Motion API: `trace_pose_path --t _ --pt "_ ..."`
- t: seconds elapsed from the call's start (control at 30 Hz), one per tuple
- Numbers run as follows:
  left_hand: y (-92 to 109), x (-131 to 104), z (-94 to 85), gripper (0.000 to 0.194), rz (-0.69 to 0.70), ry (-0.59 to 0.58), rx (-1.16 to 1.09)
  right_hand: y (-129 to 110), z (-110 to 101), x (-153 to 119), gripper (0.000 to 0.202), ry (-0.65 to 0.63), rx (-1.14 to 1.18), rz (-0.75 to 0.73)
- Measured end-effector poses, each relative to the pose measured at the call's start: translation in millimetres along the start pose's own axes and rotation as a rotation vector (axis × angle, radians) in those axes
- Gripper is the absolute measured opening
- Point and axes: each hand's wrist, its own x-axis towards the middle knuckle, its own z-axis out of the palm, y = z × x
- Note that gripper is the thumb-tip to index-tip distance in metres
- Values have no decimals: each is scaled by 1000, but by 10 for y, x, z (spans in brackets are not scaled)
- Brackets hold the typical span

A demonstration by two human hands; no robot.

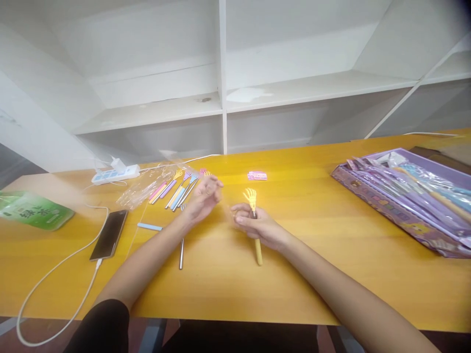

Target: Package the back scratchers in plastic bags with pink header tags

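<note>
Clearly light and slim: yellow back scratcher (255,220), plastic claw head up top, thin metal neck below it, yellow handle running down toward the near table edge and touching or nearly touching the wood. Held in right hand (257,228), fingers wrapped shut around the neck and upper handle, thumb across the front. Probably stiff along the handle, a little springy and easy to bend at the claw tines, smooth enough to slip if pinched loosely; best gripped on the thicker handle, not the tines or neck. Left hand (204,198) just beside, hovering over the table with fingers loosely spread and holding nothing, somewhat blurred. Beyond it, row of more scratchers (176,189) in pink, purple, blue and yellow, lying half on crinkled clear wrapping (142,191). Under the left forearm, bare metal rod (181,255) and small blue handle piece (149,226), apart from each other. Farther left, phone (109,234) on white cable (55,274), power strip (116,174), green packet (33,211). Small pink packet (257,175) mid-table; purple box of wrapped items (405,196) far right on orange table (331,274).
</note>
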Motion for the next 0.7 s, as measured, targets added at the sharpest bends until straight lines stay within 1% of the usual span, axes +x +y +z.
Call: trace_pose_path --t 0.03,0.13,0.17,0.2,0.23,0.3,0.37,0.43,0.47,0.57,0.7 --pt "-25 -15 -23 53 -53 -54 0 -1 -13 13 48 56 -8 -29" --pt "-143 -46 -95 82 -197 -282 37 -23 -69 48 44 180 -30 -89" --pt "-190 -51 -114 87 -223 -336 63 -34 -90 58 43 200 -29 -95" --pt "-237 -54 -128 89 -235 -365 96 -44 -109 65 42 209 -26 -92" --pt "-280 -56 -137 90 -233 -369 133 -53 -127 72 41 212 -23 -85" --pt "-348 -59 -144 92 -204 -331 196 -67 -151 81 39 209 -17 -60" --pt "-386 -69 -143 102 -188 -291 215 -73 -163 87 38 199 -18 -33" --pt "-401 -87 -137 112 -212 -298 198 -69 -169 91 36 184 -22 -9" --pt "-403 -97 -132 112 -230 -310 189 -63 -172 92 36 172 -27 1" --pt "-400 -128 -108 104 -258 -347 195 -34 -178 92 34 137 -52 24" --pt "-397 -147 -83 98 -266 -335 246 10 -179 89 35 117 -99 26"
